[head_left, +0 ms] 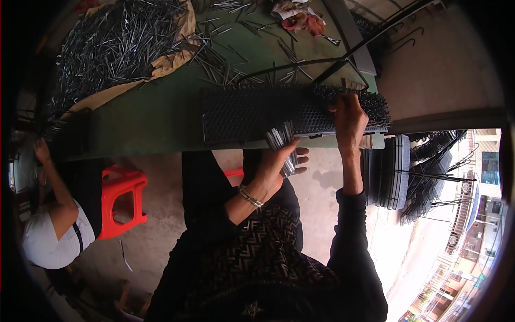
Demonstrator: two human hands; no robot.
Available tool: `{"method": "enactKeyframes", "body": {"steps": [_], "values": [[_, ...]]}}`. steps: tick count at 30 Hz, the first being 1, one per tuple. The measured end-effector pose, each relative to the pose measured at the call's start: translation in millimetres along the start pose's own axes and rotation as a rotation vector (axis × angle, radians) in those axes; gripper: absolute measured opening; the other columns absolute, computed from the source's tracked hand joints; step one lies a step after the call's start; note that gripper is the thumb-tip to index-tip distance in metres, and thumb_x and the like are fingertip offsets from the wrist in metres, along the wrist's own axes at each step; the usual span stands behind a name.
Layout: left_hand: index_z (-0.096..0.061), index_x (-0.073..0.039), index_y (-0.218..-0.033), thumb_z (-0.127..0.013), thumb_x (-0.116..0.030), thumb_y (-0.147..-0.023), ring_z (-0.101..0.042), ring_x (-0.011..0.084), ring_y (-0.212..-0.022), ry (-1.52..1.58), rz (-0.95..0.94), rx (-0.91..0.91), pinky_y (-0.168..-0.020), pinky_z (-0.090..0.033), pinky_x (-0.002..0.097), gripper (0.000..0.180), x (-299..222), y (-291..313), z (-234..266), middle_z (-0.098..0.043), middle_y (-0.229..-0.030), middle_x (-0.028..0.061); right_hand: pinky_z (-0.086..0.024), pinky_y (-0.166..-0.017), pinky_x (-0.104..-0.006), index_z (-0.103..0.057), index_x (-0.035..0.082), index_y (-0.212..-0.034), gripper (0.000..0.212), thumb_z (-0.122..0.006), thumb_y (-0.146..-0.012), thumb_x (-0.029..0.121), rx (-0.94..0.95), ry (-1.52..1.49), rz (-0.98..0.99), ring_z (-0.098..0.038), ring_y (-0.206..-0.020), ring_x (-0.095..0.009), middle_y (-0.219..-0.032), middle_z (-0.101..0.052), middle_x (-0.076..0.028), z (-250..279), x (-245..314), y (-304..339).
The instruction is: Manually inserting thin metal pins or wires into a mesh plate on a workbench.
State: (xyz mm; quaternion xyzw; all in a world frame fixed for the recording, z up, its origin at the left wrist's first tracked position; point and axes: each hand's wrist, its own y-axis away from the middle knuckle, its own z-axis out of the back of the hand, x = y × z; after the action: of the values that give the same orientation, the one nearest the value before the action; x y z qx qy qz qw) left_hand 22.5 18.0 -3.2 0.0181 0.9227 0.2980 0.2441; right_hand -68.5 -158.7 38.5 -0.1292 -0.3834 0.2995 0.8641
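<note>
A bundle of thin, shiny dark rods [281,140] is gripped in my left hand [274,163], just off the table's near edge. The bundle's ends stick up past my thumb, in front of a long black board full of small holes [247,110]. Over the right part of this board my right hand [351,122] is closed, thumb and fingers pinched together. Whatever the pinch holds, if anything, is too small to make out. Dense short dark points [378,110] cover the board's right end beside that hand.
A large heap of rods [126,40] lies on brown paper at the table's far left, with loose rods [230,51] nearby. A black bent metal frame [343,59] rises behind the board. A red stool [123,201] and a co-worker [59,231] are at left; stacked racks [397,172] stand right.
</note>
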Motion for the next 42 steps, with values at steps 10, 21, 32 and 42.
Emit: {"method": "enactKeyframes", "body": {"steps": [10, 21, 32, 42], "values": [[-0.061, -0.006, -0.112, -0.063, -0.026, -0.095, -0.057, 0.0104, -0.064, -0.049, -0.055, 0.015, -0.052, -0.047, 0.0259, 0.027, 2.8, -1.9, -0.3, -0.066, -0.082, 0.0081, -0.048, -0.064, -0.0303, -0.065, 0.008, -0.095, 0.008, -0.060, -0.090, 0.012, 0.093, 0.147, 0.045, -0.064, -0.069, -0.020, -0.079, -0.064, -0.008, -5.3, -9.7, -7.9], [-0.059, -0.010, -0.103, -0.067, -0.028, -0.092, -0.058, 0.0082, -0.065, -0.049, -0.111, 0.033, -0.051, -0.047, 0.0230, 0.023, -2.0, 3.4, -2.2, -0.069, -0.086, 0.0091, -0.051, -0.067, -0.0389, -0.073, 0.016, -0.098, 0.014, -0.064, -0.090, 0.023, 0.028, 0.329, 0.128, -0.064, -0.080, -0.029, -0.090, -0.062, -0.008, -9.2, -2.9, -0.9], [-0.061, -0.009, -0.103, -0.066, -0.026, -0.093, -0.060, 0.0095, -0.067, -0.065, -0.121, -0.004, -0.052, -0.046, 0.0228, 0.021, -4.9, 10.2, -3.2, -0.069, -0.085, 0.0075, -0.051, -0.068, -0.0401, -0.074, 0.012, -0.093, 0.017, -0.066, -0.088, 0.027, -0.006, 0.363, 0.074, -0.066, -0.080, -0.030, -0.087, -0.066, -0.012, -4.4, 13.8, 7.8], [-0.063, -0.009, -0.112, -0.067, -0.025, -0.092, -0.062, 0.0101, -0.067, -0.146, -0.128, 0.011, -0.052, -0.044, 0.0225, 0.026, -4.1, 14.7, -5.6, -0.069, -0.088, 0.0059, -0.049, -0.064, -0.0236, -0.068, -0.001, -0.094, 0.014, -0.066, -0.088, 0.011, 0.675, -0.531, -0.318, -0.061, -0.069, -0.010, -0.076, -0.066, -0.005, 14.5, 32.9, 28.5]]}}
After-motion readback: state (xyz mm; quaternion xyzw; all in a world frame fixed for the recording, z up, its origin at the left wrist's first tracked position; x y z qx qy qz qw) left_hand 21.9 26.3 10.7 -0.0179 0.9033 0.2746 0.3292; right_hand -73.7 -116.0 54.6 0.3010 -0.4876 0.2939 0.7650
